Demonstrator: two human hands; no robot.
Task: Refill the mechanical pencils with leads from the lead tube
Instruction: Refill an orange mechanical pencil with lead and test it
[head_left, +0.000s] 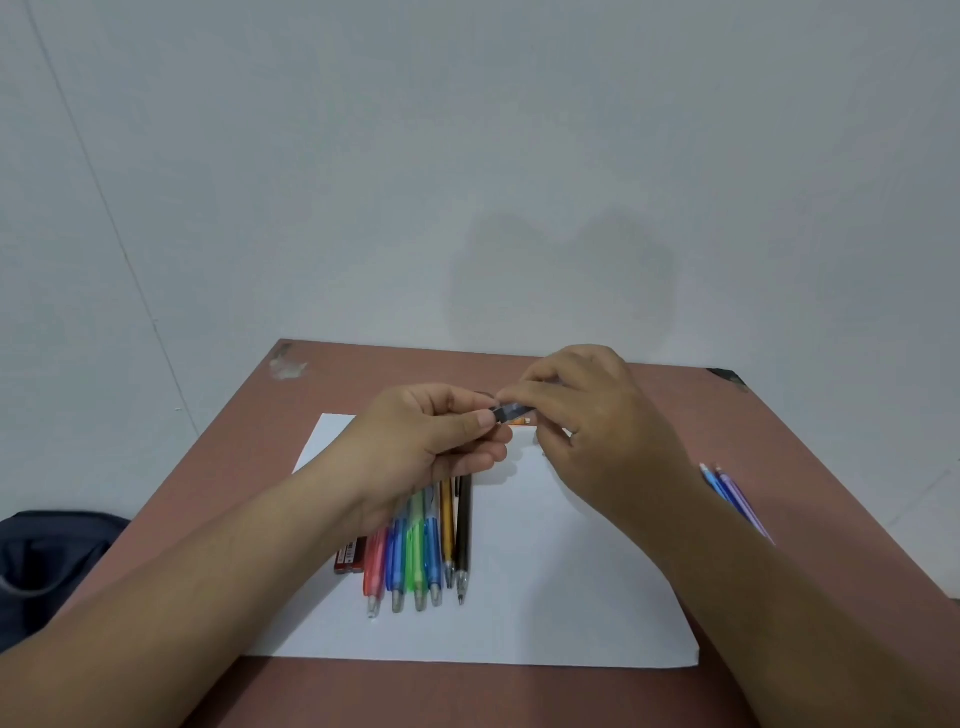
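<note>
- Left hand (436, 441) and right hand (587, 415) fingers pinch a small dark lead tube (511, 414) above the white paper sheet's (545, 597) far edge.
- Colourful plastic mechanical pencils (421, 551) lie side by side on the sheet's left half; its right half is bare.
- Two blue and purple pencils (732, 493) lie near the reddish-brown tabletop's (363, 384) right edge.

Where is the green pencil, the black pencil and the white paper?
green pencil (417, 558), head view, on its see-through green barrel.
black pencil (463, 525), head view, on the middle of its dark barrel.
white paper (561, 587), head view, on a bare part right of the pencils.

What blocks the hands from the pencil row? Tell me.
Nothing visible does. Both hands, left hand and right hand, pinch a small dark tube above the pencils on the white paper.
</note>
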